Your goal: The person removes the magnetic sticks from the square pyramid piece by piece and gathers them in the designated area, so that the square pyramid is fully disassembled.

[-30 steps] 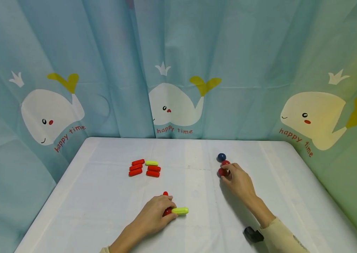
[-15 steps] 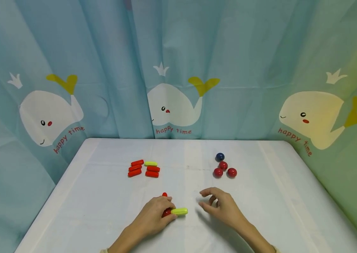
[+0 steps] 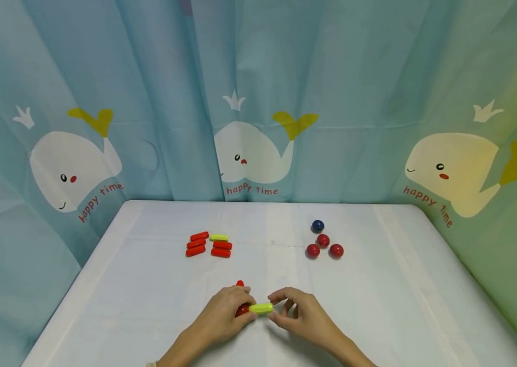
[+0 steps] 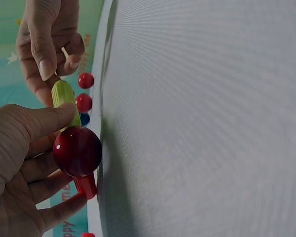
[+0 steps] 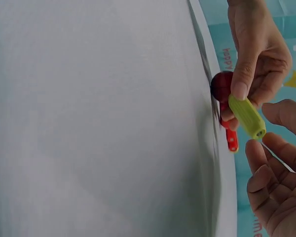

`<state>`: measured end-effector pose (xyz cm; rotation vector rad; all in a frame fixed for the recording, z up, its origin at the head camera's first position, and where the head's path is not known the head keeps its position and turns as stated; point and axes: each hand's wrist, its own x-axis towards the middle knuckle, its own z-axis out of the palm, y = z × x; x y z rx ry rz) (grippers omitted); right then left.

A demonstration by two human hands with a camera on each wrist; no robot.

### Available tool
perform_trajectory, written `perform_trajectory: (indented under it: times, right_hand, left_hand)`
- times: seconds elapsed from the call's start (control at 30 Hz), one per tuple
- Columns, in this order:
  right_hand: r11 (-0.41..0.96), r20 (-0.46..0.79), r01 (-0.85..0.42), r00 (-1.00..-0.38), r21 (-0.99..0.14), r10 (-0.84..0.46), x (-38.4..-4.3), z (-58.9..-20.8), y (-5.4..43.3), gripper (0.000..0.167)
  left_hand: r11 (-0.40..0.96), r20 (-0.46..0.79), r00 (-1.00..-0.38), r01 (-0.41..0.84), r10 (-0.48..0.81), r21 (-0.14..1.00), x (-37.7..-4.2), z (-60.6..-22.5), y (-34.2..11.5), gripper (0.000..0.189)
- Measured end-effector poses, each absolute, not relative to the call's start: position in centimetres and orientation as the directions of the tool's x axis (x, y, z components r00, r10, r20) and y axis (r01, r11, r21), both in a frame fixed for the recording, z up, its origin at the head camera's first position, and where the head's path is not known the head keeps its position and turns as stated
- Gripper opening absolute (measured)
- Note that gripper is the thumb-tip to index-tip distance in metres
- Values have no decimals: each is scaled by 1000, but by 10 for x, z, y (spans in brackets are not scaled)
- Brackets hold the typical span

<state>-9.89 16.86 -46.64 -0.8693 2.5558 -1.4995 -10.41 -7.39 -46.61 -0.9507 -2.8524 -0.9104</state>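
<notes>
My left hand pinches a yellow-green ribbed rod between thumb and fingers. The rod meets a glossy red ball, and a red rod extends from the ball's other side. In the head view, that hand covers part of this joined piece. Around the free end of the yellow-green rod, my right hand spreads its thumb and index finger with nothing gripped. The right wrist view shows a gap between those fingers and the rod's end, which has a small dark spot at its centre.
Loose red rods and one yellow-green rod lie at the back left of the white table. At the back right sit three red balls and a dark blue ball. A whale-print curtain hangs behind.
My right hand has left the red balls and come left and nearer, to the yellow-green rod's end. The leftmost red ball has shifted slightly left. My left hand keeps its hold.
</notes>
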Motion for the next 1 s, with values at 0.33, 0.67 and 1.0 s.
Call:
perform_trajectory:
  times: [0.33, 0.67, 1.0]
  right_hand:
    - [372, 237, -464, -824, -804, -516, -98, -466, 162, 15]
    - [398, 225, -447, -842, -801, -491, -98, -467, 165, 15]
    - [392, 205, -432, -841, -813, -500, -96, -469, 168, 15]
  left_hand:
    - [632, 169, -813, 547, 557, 549, -104, -466, -73, 13]
    - [660, 142, -804, 562, 577, 498, -102, -462, -83, 31]
    - [618, 158, -765, 607, 624, 500, -103, -460, -89, 30]
